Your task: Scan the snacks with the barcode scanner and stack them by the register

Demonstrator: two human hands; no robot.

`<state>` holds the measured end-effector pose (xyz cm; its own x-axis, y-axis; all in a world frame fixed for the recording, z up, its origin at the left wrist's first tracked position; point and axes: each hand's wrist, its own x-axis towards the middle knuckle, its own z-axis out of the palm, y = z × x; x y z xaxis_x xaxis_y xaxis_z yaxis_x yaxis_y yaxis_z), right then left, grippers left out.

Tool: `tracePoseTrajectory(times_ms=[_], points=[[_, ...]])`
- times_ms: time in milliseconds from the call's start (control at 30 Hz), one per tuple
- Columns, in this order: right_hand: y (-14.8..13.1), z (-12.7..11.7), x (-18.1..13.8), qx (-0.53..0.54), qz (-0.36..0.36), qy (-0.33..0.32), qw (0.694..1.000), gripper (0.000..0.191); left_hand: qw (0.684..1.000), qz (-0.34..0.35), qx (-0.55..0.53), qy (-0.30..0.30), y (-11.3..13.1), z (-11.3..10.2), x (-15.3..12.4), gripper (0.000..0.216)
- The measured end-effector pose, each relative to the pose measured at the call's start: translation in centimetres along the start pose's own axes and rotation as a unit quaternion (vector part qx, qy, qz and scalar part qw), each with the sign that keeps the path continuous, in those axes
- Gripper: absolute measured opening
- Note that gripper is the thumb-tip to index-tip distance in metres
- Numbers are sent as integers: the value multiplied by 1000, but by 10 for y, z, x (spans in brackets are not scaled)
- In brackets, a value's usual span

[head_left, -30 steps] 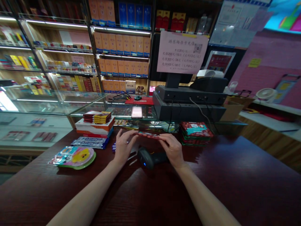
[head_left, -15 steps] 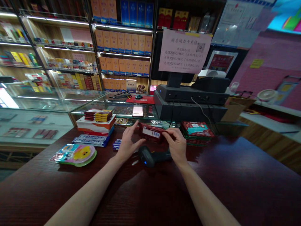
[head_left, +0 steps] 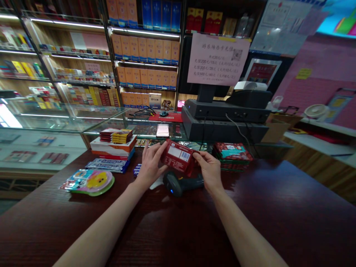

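Note:
A red snack packet (head_left: 178,157) is held up over the counter, its face with a white panel and barcode tilted toward me. My right hand (head_left: 209,168) pinches its right end between thumb and fingers. At the left end, my left hand (head_left: 151,160) has its fingers along the edge and its thumb near the lower corner; the fingertips are partly hidden. Below the packet lies a black barcode scanner (head_left: 178,184) with a blue light, its handle reaching toward my right hand. Small blue packets (head_left: 137,170) sit just left of my left hand.
Stacked red-and-green packets (head_left: 233,152) lie at the right. To the left are boxes topped with packets (head_left: 113,146), blue-silver packets (head_left: 108,165) and a cartoon-faced blister pack (head_left: 89,182). Behind stand a glass case (head_left: 111,122) and a monitor with a paper sign (head_left: 217,59).
The red packet has tipped so more of its printed face shows toward me. My left hand has shifted slightly and its fingers have come to the packet's left edge.

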<state>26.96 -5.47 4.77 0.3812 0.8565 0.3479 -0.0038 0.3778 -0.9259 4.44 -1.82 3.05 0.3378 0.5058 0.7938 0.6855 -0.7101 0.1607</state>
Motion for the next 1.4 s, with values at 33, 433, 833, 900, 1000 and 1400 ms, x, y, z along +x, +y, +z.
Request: tracePoseTrajectory(times_ms=[33,433,833,900,1000,1400], points=[[-1,1,0,0,3,-5,1000,25,999,12,29,5,0,-3,1,92],[-8,9,-9,12,-3,-81,997,19,981,82,149,-96,6,-31,14,98],[-4,1,-3,7,16,-116,993,31,988,58,117,-85,3,-32,10,88],[1,-5,0,-17,7,-137,990,35,988,46,122,-79,-2,-31,8,88],[6,-17,3,-84,4,-187,979,35,988,20,136,-74,-11,-30,4,89],[-6,-52,1,-382,-5,-421,823,81,981,-57,177,-63,-39,-27,-8,90]])
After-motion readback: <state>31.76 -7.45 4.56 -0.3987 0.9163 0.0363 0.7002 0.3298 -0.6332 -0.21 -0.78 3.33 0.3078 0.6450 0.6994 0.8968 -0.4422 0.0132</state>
